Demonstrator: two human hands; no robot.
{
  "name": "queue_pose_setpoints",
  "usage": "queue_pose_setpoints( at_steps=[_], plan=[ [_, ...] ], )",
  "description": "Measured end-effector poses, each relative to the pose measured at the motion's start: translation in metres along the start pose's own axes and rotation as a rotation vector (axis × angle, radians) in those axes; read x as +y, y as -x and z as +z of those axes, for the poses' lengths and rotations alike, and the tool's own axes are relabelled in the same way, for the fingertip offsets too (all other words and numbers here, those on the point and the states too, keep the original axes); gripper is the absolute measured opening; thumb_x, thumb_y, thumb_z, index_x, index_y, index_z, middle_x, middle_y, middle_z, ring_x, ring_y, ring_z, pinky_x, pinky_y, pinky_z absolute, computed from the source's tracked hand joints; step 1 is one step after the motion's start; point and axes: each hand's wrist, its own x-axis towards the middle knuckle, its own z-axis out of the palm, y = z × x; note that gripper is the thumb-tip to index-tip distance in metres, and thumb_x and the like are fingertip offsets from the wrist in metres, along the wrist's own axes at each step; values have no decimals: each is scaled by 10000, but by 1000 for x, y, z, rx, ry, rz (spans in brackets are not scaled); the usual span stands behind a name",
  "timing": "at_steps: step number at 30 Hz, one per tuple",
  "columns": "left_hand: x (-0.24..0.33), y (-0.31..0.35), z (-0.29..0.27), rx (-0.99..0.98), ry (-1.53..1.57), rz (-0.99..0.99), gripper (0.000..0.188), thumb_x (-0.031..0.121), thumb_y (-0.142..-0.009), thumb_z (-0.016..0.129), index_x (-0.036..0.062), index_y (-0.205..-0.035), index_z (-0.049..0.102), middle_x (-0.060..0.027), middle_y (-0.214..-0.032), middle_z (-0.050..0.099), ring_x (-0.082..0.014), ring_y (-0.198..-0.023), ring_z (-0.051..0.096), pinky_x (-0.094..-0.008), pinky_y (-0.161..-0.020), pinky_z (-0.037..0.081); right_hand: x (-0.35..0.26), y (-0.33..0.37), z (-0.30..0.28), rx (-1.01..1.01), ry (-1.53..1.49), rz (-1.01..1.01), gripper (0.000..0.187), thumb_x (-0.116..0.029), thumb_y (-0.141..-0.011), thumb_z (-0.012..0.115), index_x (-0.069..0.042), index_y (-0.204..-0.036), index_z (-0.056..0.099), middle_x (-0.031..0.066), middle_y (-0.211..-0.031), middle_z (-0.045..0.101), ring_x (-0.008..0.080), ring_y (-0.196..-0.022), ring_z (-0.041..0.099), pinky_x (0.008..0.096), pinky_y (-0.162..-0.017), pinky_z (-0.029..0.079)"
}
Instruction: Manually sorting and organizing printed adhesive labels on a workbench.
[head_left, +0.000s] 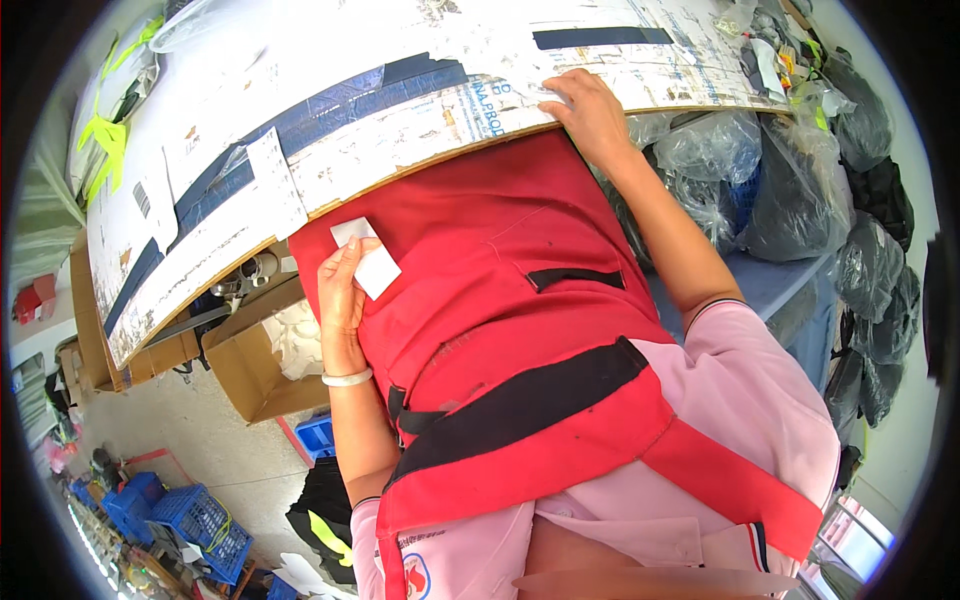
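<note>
My left hand (343,290) is closed on a small white paper slip (377,270), pinched between thumb and fingers. It is held in front of the red apron (470,250), just below the table's near edge. Over the worn white tabletop (380,45), my right hand (592,112) has its fingers curled together close to the near edge. Something pale may sit at those fingertips, too small to make out. A dark flat strip (603,38) lies just beyond the right hand. Two more white slips lie at the left: a paper strip (276,183) and a printed label (155,200).
Dark blue tape (340,105) runs along the tabletop. Clear plastic bags (715,150) and dark bags (870,270) crowd the right side. Under the table stands an open cardboard box (245,365). Blue crates (205,525) sit on the floor at lower left. Neon yellow straps (105,140) hang far left.
</note>
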Motion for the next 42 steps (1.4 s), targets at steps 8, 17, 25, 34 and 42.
queue_pose_setpoints(
  at_steps=[8, 17, 25, 34, 42],
  plan=[
    [3, -1, 3, 56, -16, -38, 261, 203, -930, 582, -40, -939, 676, -93, -879, 681, -140, -770, 636, -249, -718, 507, 27, -46, 15, -48, -93, -250, 251, -202, -852, 599, -143, -1093, 636, 59, -1065, 579, 258, -973, 572, 334, -836, 469],
    [9, 29, -29, 246, 193, 69, 251, 134, -929, 559, -21, -1123, 597, -67, -1001, 647, -144, -784, 637, -261, -692, 523, -10, -23, 16, 62, -332, -132, 240, -195, -832, 636, -82, -1044, 644, 87, -1017, 609, 275, -952, 566, 349, -837, 457],
    [-38, 51, -224, 626, 265, -20, 406, 147, -921, 567, 49, -1308, 492, -79, -1119, 606, -192, -955, 607, -344, -719, 532, -113, -13, 21, -93, -547, -304, 196, -123, -828, 647, -65, -1015, 650, 100, -995, 635, 270, -924, 585, 344, -811, 473],
    [-132, 78, -279, 984, -207, -233, 366, 129, -851, 616, 50, -1206, 577, -14, -1017, 623, -114, -783, 539, -250, -634, 466, -255, -34, 91, -71, -556, -664, 360, -231, -792, 675, -69, -1103, 594, 72, -1126, 598, 253, -1062, 532, 366, -921, 430],
    [-120, 81, -199, 778, -35, -138, 305, 133, -918, 562, 25, -1203, 575, -72, -1107, 612, -193, -951, 602, -292, -789, 498, -257, -31, 114, -108, -400, -779, 166, -194, -816, 619, -89, -940, 652, 23, -966, 655, 207, -927, 596, 328, -839, 471]
  ],
)
